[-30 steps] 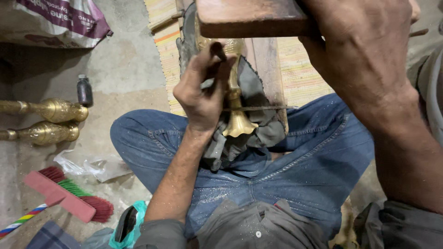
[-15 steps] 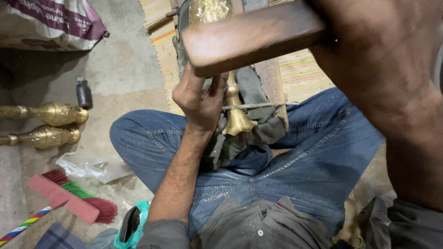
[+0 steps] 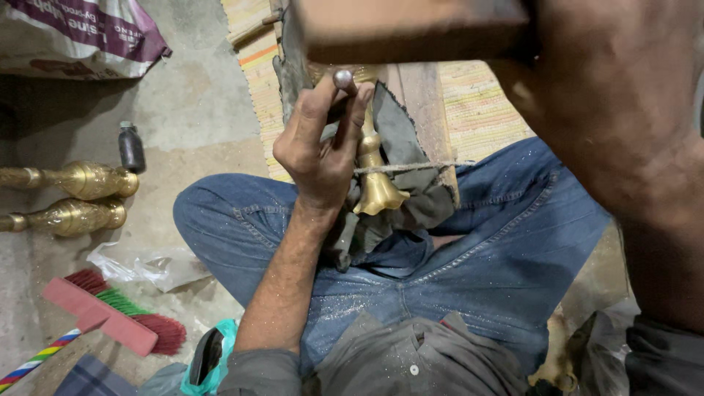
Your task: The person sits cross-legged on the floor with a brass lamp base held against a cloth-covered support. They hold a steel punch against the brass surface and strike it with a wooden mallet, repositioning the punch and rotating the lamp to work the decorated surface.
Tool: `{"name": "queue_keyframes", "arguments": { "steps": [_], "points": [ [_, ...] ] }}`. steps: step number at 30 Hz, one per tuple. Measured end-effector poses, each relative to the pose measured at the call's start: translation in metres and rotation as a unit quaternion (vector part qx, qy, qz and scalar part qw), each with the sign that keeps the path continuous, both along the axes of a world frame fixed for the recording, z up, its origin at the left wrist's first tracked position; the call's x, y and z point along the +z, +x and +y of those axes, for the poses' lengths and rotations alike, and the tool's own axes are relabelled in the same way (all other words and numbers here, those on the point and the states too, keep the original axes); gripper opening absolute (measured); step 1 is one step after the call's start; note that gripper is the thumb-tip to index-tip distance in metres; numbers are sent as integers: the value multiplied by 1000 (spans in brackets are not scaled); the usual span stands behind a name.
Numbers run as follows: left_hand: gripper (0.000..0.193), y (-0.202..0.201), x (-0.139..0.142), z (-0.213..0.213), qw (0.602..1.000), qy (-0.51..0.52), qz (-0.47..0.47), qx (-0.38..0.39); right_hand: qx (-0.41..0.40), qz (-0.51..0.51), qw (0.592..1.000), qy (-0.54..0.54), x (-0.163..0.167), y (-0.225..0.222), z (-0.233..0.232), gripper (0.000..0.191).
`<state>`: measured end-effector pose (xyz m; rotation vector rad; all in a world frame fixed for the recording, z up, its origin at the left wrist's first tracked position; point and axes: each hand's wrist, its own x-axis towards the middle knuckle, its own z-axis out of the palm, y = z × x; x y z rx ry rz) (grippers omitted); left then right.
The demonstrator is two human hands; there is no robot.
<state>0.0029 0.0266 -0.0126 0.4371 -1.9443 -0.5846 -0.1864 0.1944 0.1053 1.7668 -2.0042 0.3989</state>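
Note:
A brass vase-shaped piece lies on a grey cloth over a wooden block, tied down with string, above my crossed legs in blue jeans. My left hand pinches a small steel punch upright against the brass. My right hand is raised close to the camera, gripping a wooden mallet that hangs blurred over the work and hides the upper part of the brass.
Two more brass pieces lie on the concrete floor at left beside a small dark bottle. A red and green brush, crumpled plastic, a printed sack and a woven mat surround me.
The mallet has swung across the top of the view while my left hand shifted the punch slightly up the brass. The brass piece stayed put.

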Motion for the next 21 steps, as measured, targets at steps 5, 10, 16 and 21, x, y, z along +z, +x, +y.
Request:
{"name": "queue_keyframes", "arguments": {
  "steps": [5, 10, 16, 21],
  "points": [
    [37, 0, 0, -1, 1000, -17, 1, -1, 6, -4, 1000, 1, 0, -3, -4, 23],
    [39, -2, -5, -1, 999, 17, 21, -28, 10, -9, 1000, 4, 2, 0, -10, 20],
    [37, 0, -4, -2, 1000, 6, 12, -21, 6, -7, 1000, 11, 8, 5, -13, 17],
    [31, -3, 0, -1, 1000, 8, 7, -7, 0, 22, 1000, 16, 10, 7, -13, 15]
  ]
}}
